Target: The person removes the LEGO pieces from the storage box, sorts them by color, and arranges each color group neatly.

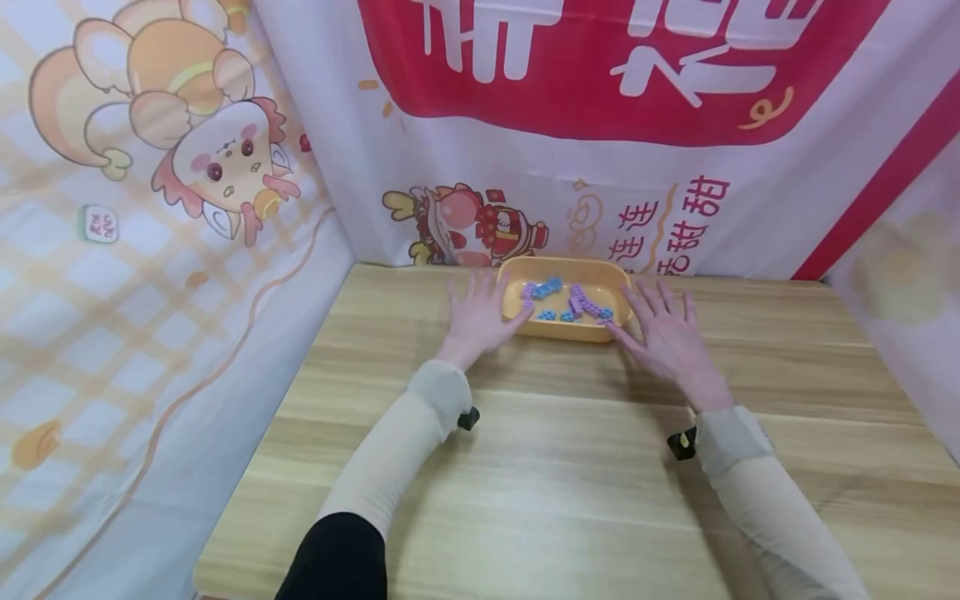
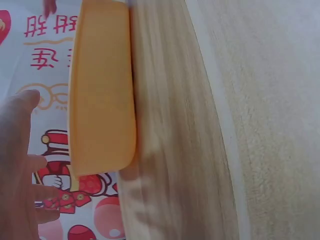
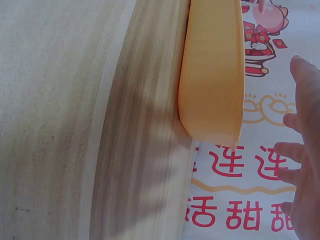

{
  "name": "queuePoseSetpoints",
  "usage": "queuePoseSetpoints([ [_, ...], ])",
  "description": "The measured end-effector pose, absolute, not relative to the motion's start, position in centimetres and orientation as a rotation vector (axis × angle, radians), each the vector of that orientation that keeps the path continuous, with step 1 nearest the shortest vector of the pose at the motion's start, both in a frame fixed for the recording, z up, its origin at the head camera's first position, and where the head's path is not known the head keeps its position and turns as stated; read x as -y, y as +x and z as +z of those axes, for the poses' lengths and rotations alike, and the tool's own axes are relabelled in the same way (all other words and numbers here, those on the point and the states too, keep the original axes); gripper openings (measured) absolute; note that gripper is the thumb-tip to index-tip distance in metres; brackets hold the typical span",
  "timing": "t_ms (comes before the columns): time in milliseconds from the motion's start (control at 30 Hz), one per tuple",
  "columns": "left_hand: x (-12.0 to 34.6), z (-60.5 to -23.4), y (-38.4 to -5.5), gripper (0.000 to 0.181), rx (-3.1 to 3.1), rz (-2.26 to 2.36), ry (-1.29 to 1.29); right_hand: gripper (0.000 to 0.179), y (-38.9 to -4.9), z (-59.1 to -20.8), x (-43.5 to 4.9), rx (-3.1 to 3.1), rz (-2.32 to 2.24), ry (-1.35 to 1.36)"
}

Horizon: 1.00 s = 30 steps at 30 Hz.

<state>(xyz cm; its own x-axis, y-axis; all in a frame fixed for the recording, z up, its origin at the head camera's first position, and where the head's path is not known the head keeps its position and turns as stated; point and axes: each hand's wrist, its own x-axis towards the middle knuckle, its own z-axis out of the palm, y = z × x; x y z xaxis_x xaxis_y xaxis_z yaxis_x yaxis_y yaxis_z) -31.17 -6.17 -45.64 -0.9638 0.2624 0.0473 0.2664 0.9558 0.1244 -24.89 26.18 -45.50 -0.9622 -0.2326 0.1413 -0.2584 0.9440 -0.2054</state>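
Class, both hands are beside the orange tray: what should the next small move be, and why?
Probably bring the left hand and right hand gently inward to the ends of the tray: they flank it, spread open, neither grips it, and small pieces inside could shift if jolted.

Printed hangings (image 1: pixel 540 158) round a table (image 1: pixel 562 467) suggest a booth.

A cream fabric sleeve (image 1: pixel 392 468) with a wide pale-grey cuff (image 1: pixel 442 388) is worn above the left hand (image 1: pixel 478 321), topped by a black fabric sleeve (image 1: pixel 337 557); a matching cream sleeve (image 1: pixel 783 512) and grey cuff (image 1: pixel 735 439) are worn above the right hand (image 1: pixel 670 337). Small black blocks (image 1: pixel 468 418) are seen at both cuffs.
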Motion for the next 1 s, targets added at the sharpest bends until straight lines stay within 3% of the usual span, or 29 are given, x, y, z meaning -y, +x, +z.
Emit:
queuePoseSetpoints([
  [400, 5.9, -48.1, -31.7, 0.102, 3.115, -0.287, -0.346, 0.085, -25.0, -45.7, -26.1, 2.985, 0.366, 0.379],
  [1000, 6.6, -48.6, -30.5, 0.103, 3.094, -0.335, -0.397, 0.086, -24.9, -46.3, -26.2, 2.984, 0.329, 0.367],
])
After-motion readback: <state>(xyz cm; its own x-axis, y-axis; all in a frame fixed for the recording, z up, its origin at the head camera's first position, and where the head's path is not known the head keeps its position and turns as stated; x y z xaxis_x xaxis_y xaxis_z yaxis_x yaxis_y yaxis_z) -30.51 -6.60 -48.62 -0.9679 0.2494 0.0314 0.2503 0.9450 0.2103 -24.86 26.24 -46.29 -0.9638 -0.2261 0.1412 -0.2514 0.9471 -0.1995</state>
